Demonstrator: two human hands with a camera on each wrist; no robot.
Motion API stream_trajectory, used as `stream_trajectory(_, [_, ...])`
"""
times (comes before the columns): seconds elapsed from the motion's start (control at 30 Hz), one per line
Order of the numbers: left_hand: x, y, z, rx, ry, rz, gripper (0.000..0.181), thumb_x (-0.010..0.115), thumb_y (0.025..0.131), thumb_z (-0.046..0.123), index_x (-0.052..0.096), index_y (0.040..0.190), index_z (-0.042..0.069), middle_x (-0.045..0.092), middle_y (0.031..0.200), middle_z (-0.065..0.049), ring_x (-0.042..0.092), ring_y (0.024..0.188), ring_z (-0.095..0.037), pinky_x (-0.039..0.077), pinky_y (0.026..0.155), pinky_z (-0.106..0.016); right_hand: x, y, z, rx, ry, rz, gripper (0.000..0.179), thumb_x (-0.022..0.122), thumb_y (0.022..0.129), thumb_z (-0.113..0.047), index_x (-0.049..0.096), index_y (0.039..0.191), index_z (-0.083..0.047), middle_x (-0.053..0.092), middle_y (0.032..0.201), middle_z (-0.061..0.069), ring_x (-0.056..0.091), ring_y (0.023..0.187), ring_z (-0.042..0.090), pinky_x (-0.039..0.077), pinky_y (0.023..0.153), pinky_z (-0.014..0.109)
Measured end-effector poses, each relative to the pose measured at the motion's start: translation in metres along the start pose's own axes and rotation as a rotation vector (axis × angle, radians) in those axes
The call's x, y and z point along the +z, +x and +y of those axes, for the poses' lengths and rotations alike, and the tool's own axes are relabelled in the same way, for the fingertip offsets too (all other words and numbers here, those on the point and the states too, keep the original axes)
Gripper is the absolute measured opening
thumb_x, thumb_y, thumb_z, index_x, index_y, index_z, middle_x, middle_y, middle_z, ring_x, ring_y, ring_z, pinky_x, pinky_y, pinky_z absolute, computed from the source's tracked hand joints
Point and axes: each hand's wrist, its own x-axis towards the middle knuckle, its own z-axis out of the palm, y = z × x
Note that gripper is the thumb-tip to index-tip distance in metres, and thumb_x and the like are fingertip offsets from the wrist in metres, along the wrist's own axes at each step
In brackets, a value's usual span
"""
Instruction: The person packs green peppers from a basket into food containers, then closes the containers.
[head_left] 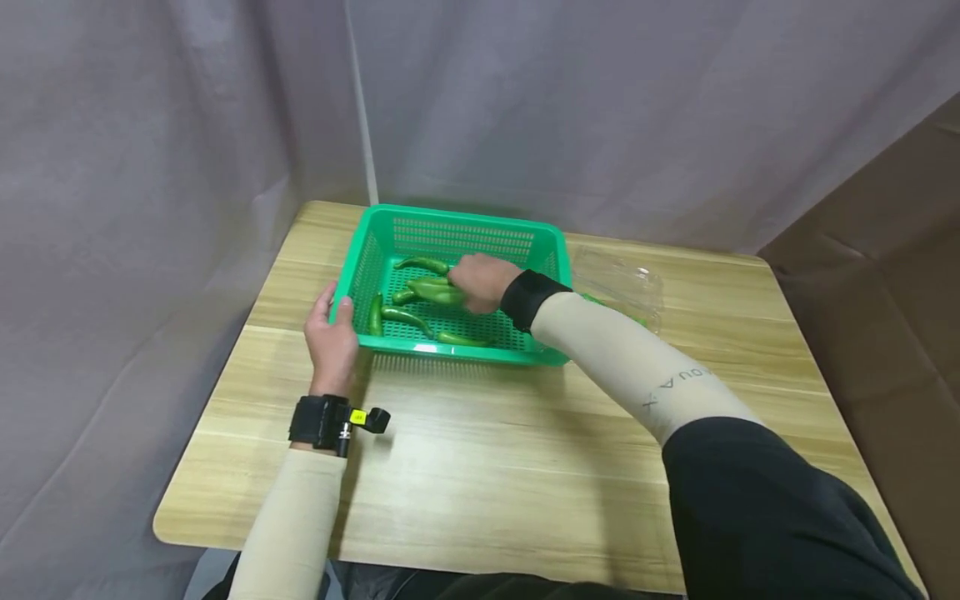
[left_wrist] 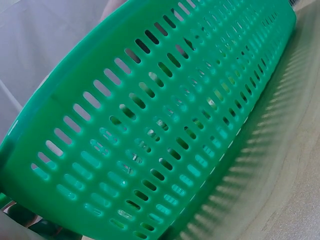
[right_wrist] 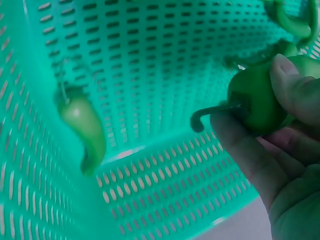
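Note:
A green plastic basket [head_left: 450,349] with slotted walls stands on the table. My left hand [head_left: 332,348] grips its left rim, thumb on top and fingers outside; the left wrist view mostly shows the basket's slotted wall [left_wrist: 100,125]. Inside the basket, my right hand [head_left: 483,282] holds a fat green pepper [right_wrist: 256,97] between thumb and fingers, its curved stem pointing out. Several slimmer green peppers lie on the basket floor, among them a curved one [head_left: 422,264] at the back and another [head_left: 405,318] near the front. A lone pepper [right_wrist: 85,127] shows in the right wrist view.
Right of the basket lies a clear plastic container [head_left: 626,279], partly behind my right forearm, with bits of green [head_left: 592,298] showing in it. The wooden table [head_left: 480,467] has a grey curtain [head_left: 600,125] close behind it and along its left side.

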Motion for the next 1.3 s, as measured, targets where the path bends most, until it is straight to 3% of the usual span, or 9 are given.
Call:
stream_trajectory(0.1, [-0.001, 0.001, 0.0, 0.0, 0.0, -0.003, 0.05, 0.052, 0.109, 0.019, 0.043, 0.158, 0.012, 0.038, 0.168, -0.009, 0.034, 0.156, -0.025, 0.031, 0.131, -0.039, -0.01, -0.01, 0.006, 0.009, 0.017, 0.003, 0.01, 0.058, 0.096, -0.001, 0.061, 0.094, -0.01, 0.05, 0.08, 0.001, 0.041, 0.07, 0.017, 0.037, 0.067, 0.033])
stream_trajectory(0.27, [-0.002, 0.002, 0.002, -0.012, -0.005, -0.008, 0.05, 0.052, 0.11, 0.019, 0.043, 0.159, 0.014, 0.041, 0.166, -0.009, 0.04, 0.152, -0.025, 0.036, 0.128, -0.038, -0.028, -0.028, 0.019, 0.011, 0.031, 0.034, 0.022, 0.059, 0.095, -0.002, 0.048, 0.08, -0.015, 0.036, 0.074, -0.001, 0.035, 0.068, 0.017, 0.033, 0.067, 0.034])
stream_trajectory(0.5, [-0.006, 0.005, 0.002, -0.024, -0.011, -0.013, 0.05, 0.051, 0.11, 0.021, 0.042, 0.159, 0.018, 0.036, 0.169, -0.008, 0.037, 0.154, -0.023, 0.034, 0.129, -0.036, -0.044, -0.051, 0.038, 0.013, 0.027, 0.083, 0.021, 0.06, 0.095, -0.004, 0.051, 0.08, -0.014, 0.036, 0.071, -0.001, 0.032, 0.066, 0.017, 0.03, 0.068, 0.037])
stream_trajectory(0.73, [-0.009, 0.008, 0.002, -0.018, -0.024, -0.011, 0.05, 0.05, 0.11, 0.02, 0.042, 0.16, 0.016, 0.04, 0.167, -0.008, 0.043, 0.15, -0.023, 0.039, 0.126, -0.035, -0.054, -0.076, 0.053, 0.019, 0.04, 0.122, 0.033, 0.059, 0.092, -0.001, 0.038, 0.072, -0.016, 0.023, 0.067, -0.003, 0.024, 0.062, 0.016, 0.025, 0.066, 0.036])
stream_trajectory(1.1, [-0.012, 0.01, 0.002, -0.015, -0.038, -0.012, 0.051, 0.049, 0.11, 0.019, 0.041, 0.16, 0.015, 0.04, 0.166, -0.009, 0.044, 0.149, -0.023, 0.041, 0.124, -0.034, -0.055, -0.11, 0.083, 0.084, 0.059, 0.158, 0.039, 0.063, 0.092, -0.001, 0.036, 0.069, -0.016, 0.022, 0.065, -0.004, 0.021, 0.058, 0.013, 0.023, 0.061, 0.032])
stream_trajectory(1.3, [-0.014, 0.012, 0.002, -0.018, -0.054, -0.006, 0.05, 0.049, 0.11, 0.018, 0.041, 0.16, 0.013, 0.042, 0.165, -0.01, 0.046, 0.146, -0.023, 0.045, 0.122, -0.034, -0.051, -0.131, 0.097, 0.112, 0.078, 0.177, 0.031, 0.062, 0.089, 0.001, 0.043, 0.069, -0.013, 0.028, 0.065, -0.003, 0.025, 0.058, 0.013, 0.024, 0.058, 0.03])
